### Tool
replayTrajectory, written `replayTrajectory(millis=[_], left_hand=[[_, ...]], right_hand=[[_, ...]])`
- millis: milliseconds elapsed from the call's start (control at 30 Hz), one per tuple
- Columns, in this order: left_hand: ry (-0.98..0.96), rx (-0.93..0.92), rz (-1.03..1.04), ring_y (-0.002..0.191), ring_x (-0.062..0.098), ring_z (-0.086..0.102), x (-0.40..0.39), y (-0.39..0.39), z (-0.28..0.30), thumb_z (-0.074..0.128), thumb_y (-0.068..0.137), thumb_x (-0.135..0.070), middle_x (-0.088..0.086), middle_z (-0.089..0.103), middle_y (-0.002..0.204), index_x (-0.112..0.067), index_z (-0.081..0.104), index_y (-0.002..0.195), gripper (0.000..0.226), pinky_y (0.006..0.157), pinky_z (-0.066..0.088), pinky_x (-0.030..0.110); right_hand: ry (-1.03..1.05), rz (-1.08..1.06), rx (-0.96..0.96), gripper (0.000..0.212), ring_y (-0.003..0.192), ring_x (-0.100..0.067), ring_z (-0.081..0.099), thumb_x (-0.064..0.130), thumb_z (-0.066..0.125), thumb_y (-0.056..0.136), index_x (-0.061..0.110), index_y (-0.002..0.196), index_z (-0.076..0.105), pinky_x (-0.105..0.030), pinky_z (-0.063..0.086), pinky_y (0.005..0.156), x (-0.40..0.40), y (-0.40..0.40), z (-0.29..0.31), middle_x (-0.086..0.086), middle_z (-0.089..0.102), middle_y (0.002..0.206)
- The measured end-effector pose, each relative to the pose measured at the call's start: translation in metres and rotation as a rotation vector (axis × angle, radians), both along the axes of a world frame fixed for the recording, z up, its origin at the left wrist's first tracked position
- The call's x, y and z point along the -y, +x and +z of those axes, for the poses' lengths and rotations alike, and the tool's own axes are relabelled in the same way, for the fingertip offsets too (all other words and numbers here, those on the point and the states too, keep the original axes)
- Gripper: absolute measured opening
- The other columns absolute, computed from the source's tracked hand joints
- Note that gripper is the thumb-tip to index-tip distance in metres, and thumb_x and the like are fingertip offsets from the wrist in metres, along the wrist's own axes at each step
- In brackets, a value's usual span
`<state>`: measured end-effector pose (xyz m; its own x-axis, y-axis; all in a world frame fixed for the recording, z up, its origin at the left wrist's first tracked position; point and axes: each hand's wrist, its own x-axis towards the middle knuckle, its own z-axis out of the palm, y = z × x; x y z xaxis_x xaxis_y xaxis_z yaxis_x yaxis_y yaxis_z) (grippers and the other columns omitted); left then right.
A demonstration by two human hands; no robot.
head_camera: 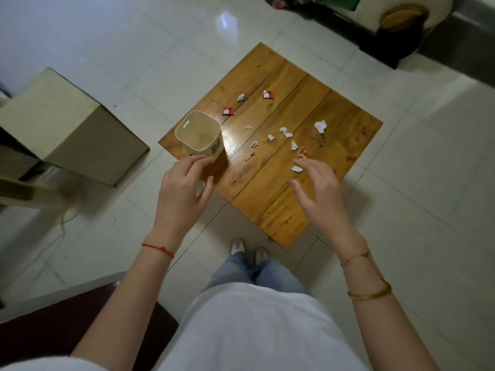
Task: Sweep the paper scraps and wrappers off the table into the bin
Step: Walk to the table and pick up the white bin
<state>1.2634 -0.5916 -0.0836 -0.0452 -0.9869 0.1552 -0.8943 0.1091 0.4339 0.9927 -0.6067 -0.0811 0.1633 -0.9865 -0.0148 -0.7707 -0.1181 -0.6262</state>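
Note:
A small wooden table (267, 199) carries several white paper scraps (286, 133) near its middle and right. Red-and-white wrappers (268, 94) lie toward its far side. A beige open-topped bin (198, 135) stands at the table's left corner and looks empty. My left hand (184, 183) is just in front of the bin, fingertips against its near wall, thumb held apart. My right hand (318, 186) hovers over the table's near right part, fingers spread, just behind one white scrap (296, 169). A small red wrapper bit (250, 156) lies between my hands.
A cardboard box (67, 124) stands on the tiled floor left of the table. Dark furniture (388, 41) sits beyond the table's far corner. A dark red surface (53, 325) is at my lower left. My feet (249, 249) stand at the table's near corner.

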Motion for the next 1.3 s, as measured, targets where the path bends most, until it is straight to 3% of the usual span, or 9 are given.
replayTrajectory(millis=[267,433,600,667,733,833,900,1133,1300], left_hand=[[0.034,-0.006,0.175,0.113,0.025,0.055,0.091,0.022,-0.084,0.053,0.088,-0.025,0.009,0.062,0.122,-0.011,0.057,0.124,0.038,0.095,0.048,0.041],[0.185,-0.083,0.44,0.12,0.028,0.047,0.139,0.043,-0.146,0.054,0.088,-0.034,0.013,0.05,0.133,-0.01,0.037,0.139,0.059,0.096,0.046,0.042],[0.449,-0.329,0.7,0.126,0.033,0.046,0.164,0.058,-0.21,0.056,0.083,-0.048,0.017,0.041,0.14,-0.004,0.033,0.14,0.076,0.099,0.047,0.046],[0.527,-0.525,0.753,0.12,0.034,0.052,0.171,0.061,-0.229,0.054,0.081,-0.05,0.019,0.048,0.136,-0.003,0.039,0.136,0.073,0.099,0.049,0.049],[0.591,-0.73,0.846,0.124,0.035,0.051,0.177,0.06,-0.243,0.053,0.083,-0.051,0.017,0.047,0.141,-0.006,0.032,0.142,0.077,0.099,0.048,0.052],[0.665,-0.906,0.925,0.133,0.034,0.042,0.187,0.057,-0.258,0.053,0.086,-0.051,0.012,0.034,0.152,-0.018,0.01,0.15,0.083,0.101,0.046,0.053],[0.681,-0.98,0.939,0.133,0.033,0.041,0.192,0.056,-0.266,0.051,0.089,-0.045,0.01,0.031,0.154,-0.02,0.008,0.15,0.079,0.097,0.05,0.05],[0.644,-1.1,0.924,0.116,0.027,0.056,0.206,0.054,-0.263,0.044,0.094,-0.019,0.008,0.055,0.131,-0.012,0.043,0.137,0.043,0.094,0.054,0.042],[0.65,-1.013,0.806,0.116,0.025,0.056,0.19,0.047,-0.222,0.038,0.096,-0.021,0.006,0.053,0.134,-0.015,0.04,0.139,0.043,0.093,0.055,0.043]], right_hand=[[-0.004,0.005,-0.079,0.039,0.132,-0.016,0.044,0.024,0.053,0.098,0.013,0.136,0.052,-0.042,0.036,0.114,0.081,0.019,-0.057,-0.002,0.055,0.136],[-0.002,0.056,-0.101,0.04,0.133,-0.018,0.044,0.024,0.052,0.098,0.013,0.137,0.051,-0.039,0.033,0.116,0.138,0.046,-0.099,-0.003,0.055,0.136],[0.017,0.078,-0.096,0.039,0.13,-0.021,0.046,0.021,0.052,0.098,0.009,0.135,0.052,-0.038,0.034,0.115,0.174,0.072,-0.153,-0.007,0.056,0.135],[0.045,0.088,-0.102,0.038,0.131,-0.021,0.045,0.021,0.052,0.099,0.009,0.135,0.051,-0.041,0.035,0.114,0.179,0.079,-0.176,-0.007,0.056,0.134],[0.077,0.1,-0.11,0.039,0.132,-0.021,0.044,0.021,0.051,0.099,0.01,0.136,0.05,-0.042,0.035,0.114,0.181,0.084,-0.198,-0.007,0.055,0.135],[0.106,0.11,-0.118,0.042,0.133,-0.02,0.043,0.021,0.051,0.099,0.011,0.139,0.048,-0.041,0.035,0.114,0.178,0.089,-0.222,-0.006,0.053,0.138],[0.117,0.107,-0.129,0.043,0.134,-0.02,0.043,0.022,0.051,0.099,0.011,0.14,0.046,-0.04,0.035,0.115,0.173,0.091,-0.233,-0.006,0.053,0.139],[0.114,0.08,-0.13,0.042,0.133,-0.02,0.044,0.023,0.051,0.099,0.012,0.14,0.047,-0.04,0.035,0.114,0.165,0.084,-0.239,-0.005,0.054,0.138],[0.053,0.008,-0.1,0.038,0.13,-0.017,0.046,0.023,0.051,0.099,0.013,0.136,0.051,-0.035,0.037,0.112,0.155,0.07,-0.217,-0.004,0.056,0.135]])
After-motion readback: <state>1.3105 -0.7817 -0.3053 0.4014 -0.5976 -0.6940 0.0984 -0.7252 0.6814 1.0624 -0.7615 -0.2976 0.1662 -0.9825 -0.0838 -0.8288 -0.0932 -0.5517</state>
